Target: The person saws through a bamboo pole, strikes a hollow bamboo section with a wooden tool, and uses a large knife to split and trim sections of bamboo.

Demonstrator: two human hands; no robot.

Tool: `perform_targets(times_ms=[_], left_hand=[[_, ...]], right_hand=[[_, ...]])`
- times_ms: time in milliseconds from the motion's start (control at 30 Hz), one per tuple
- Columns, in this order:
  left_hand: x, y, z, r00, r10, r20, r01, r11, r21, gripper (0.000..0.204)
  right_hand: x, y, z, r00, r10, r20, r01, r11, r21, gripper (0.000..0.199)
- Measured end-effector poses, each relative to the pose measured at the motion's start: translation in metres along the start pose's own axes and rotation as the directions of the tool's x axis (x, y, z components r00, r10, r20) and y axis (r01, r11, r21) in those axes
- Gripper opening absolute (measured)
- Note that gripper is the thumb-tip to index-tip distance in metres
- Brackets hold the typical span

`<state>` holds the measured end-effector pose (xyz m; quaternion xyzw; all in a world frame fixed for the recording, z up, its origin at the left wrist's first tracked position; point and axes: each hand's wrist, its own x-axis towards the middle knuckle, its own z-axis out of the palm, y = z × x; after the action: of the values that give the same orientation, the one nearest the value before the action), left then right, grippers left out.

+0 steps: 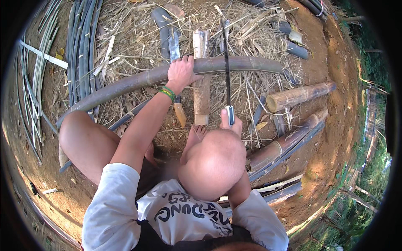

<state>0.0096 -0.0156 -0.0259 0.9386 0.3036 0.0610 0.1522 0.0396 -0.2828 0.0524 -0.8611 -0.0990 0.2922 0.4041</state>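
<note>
A long dark bamboo pole [138, 80] lies crosswise before me, resting over a short pale split-bamboo piece [202, 94]. My left hand [181, 74] grips the pole from above, just left of that piece, with its thumb toward it. In my right hand [235, 124], partly hidden by my knee, is the light-and-dark handle of a handsaw [227, 79]. The narrow dark blade points away from me and crosses the pole right of the support; whether its teeth are in a cut cannot be made out. Under my left wrist lies a large knife [180, 112] with a wooden handle.
Dark bamboo strips [83, 46] and thin green slats [39, 83] lie at the left. Cut bamboo sections [299, 96] and a longer bamboo length [289, 140] are on the right. Dry shavings [134, 46] cover the ground ahead. My bent knees flank the work.
</note>
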Motion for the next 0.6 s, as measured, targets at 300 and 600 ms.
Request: perform_targets(times_ms=[300, 600], left_hand=[[0.006, 0.003, -0.008, 0.996, -0.073, 0.047, 0.070, 0.997, 0.045, 0.074], [0.007, 0.002, -0.017, 0.976, -0.091, 0.196, 0.091, 0.996, 0.007, 0.071]], right_hand=[[0.007, 0.038, 0.004, 0.999, -0.046, -0.004, 0.047, 0.997, 0.054, 0.055], [0.020, 0.048, 0.006, 0.999, -0.029, 0.033, 0.031, 0.997, -0.069, 0.057]])
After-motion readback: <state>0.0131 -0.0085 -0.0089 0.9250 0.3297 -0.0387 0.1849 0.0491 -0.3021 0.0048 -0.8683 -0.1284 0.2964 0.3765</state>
